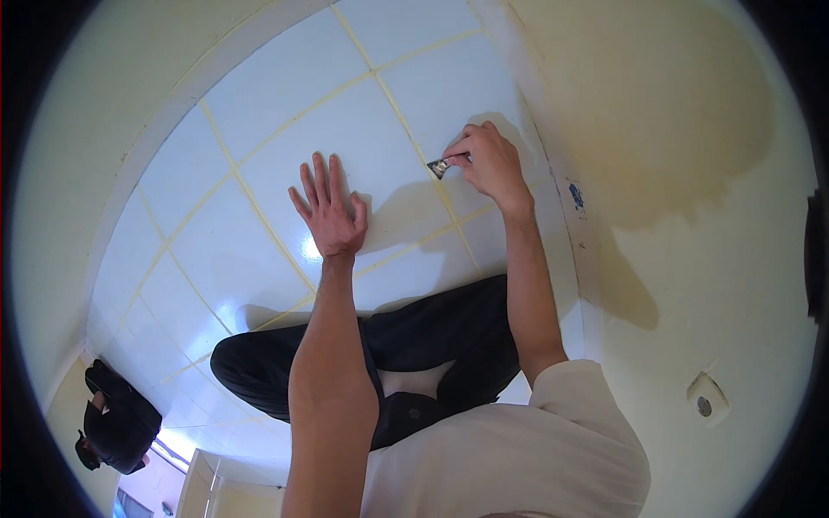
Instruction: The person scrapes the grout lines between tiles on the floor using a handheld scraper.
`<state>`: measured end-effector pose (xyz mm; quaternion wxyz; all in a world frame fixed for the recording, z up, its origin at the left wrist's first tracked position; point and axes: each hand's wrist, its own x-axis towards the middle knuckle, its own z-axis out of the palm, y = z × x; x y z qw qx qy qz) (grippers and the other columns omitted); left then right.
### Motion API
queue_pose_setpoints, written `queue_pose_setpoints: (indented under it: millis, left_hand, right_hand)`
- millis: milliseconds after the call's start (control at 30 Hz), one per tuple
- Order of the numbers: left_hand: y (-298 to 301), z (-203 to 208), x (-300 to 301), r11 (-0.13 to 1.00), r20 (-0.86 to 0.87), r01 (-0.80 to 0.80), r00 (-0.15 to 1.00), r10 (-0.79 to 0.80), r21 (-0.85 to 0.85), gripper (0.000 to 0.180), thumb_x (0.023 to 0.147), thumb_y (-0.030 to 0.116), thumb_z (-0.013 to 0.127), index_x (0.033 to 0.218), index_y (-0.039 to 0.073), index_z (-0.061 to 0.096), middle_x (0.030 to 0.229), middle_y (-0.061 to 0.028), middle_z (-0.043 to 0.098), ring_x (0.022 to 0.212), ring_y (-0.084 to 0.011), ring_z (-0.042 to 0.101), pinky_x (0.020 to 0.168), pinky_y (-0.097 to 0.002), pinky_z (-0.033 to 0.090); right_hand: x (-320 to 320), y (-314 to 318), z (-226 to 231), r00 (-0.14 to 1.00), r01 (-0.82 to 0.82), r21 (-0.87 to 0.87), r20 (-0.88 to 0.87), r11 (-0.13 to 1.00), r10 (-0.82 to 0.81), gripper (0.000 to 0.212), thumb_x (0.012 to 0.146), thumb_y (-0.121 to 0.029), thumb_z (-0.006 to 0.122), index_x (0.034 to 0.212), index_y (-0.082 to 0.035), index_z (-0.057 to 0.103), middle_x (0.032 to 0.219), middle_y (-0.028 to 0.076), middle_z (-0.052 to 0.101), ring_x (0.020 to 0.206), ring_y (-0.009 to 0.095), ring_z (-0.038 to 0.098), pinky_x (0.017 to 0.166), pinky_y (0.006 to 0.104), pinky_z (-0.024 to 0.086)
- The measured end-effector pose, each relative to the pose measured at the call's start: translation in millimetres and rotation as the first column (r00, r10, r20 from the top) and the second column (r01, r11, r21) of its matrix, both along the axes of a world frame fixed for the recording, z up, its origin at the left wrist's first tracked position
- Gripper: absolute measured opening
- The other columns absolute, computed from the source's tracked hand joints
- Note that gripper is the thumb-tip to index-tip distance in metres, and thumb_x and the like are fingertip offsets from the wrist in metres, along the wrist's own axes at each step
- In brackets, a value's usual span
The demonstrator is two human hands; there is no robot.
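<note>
So my right hand [494,167] has its fingers clamped on the scraper [438,168], just past twelve o'clock, right at the yellow grout [401,116], probably gripped close for better control. My left hand [333,216] is planted at ten o'clock on the floor [345,121], fingers apart, I'd guess to prop me up while I lean over.

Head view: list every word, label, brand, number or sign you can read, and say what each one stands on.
No readable text anywhere.
Blue mark at the foot of the right wall: too small and blurred to tell whether it is lettering.
Scraper in the right hand: nothing legible.
Floor tiles under the left hand: none seen.
</note>
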<state>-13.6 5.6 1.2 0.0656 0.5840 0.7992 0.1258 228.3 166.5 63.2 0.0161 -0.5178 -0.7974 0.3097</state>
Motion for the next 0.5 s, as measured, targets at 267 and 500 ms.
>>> queue_pose_setpoints:
  millis: [267,500]
  left_hand:
    - [2.1,1.7,3.2,1.0,0.008,0.002,1.0,-0.002,-0.013,0.076,0.092,0.029,0.054,0.165,0.017,0.034,0.174,-0.0083,0.025,0.162,-0.035,0.017,0.128,-0.0633,0.005]
    - [-1.1,1.8,-1.3,1.0,-0.007,-0.004,1.0,0.004,-0.018,0.076,0.092,0.029,0.054,0.165,0.017,0.034,0.175,-0.0083,0.024,0.162,-0.0348,0.016,0.128,-0.0637,0.005]
  right_hand:
    - [5.8,0.3,2.5,1.0,0.01,-0.028,0.012,1.0,-0.009,0.012,0.085,-0.012,0.081,0.093,-0.019,0.085,0.092,0.001,0.07,0.095,0.025,0.062,0.08,0.0401,0.053]
    - [2.8,2.4,5.2,0.997,0.037,-0.072,0.063,0.997,-0.032,0.009,0.085,-0.016,0.081,0.093,-0.019,0.085,0.093,0.001,0.071,0.097,0.025,0.064,0.08,0.0412,0.053]
